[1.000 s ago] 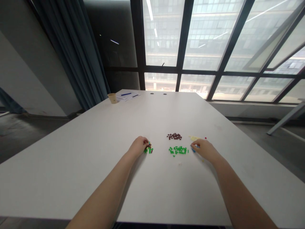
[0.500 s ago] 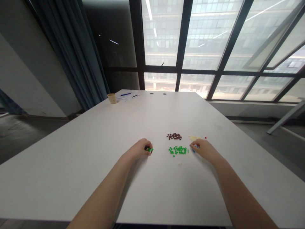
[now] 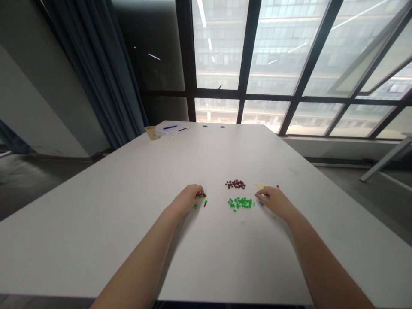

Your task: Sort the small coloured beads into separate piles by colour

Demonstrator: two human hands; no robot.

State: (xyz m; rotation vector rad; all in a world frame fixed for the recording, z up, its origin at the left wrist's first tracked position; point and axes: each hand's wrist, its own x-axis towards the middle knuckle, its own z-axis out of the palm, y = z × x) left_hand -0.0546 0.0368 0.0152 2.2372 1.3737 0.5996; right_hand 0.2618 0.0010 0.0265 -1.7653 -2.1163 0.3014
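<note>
My left hand [image 3: 190,197] is low over the table with its fingers curled in. Small brown and green bricks [image 3: 201,195] show at its fingertips; whether they are gripped or only touched is unclear. Just in front lies a brown and green piece [image 3: 205,203], and a few green bricks [image 3: 195,206] sit beneath the palm. My right hand [image 3: 271,196] has thumb and fingers drawn together, with anything between them too small to make out. Blue bricks [image 3: 262,203] lie under those fingers, partly covered. Between my hands is a pile of green bricks [image 3: 241,203].
Dark brown bricks [image 3: 235,184] lie behind the green pile, pale yellow ones [image 3: 261,186] behind my right hand. A red piece [image 3: 277,186] and whitish pieces [image 3: 243,221] lie apart. A paper cup [image 3: 151,133] and papers with pens [image 3: 170,129] stand at the far left edge.
My left hand has shifted slightly back and up, uncovering green and brown bricks on the table. My right hand has barely moved.
</note>
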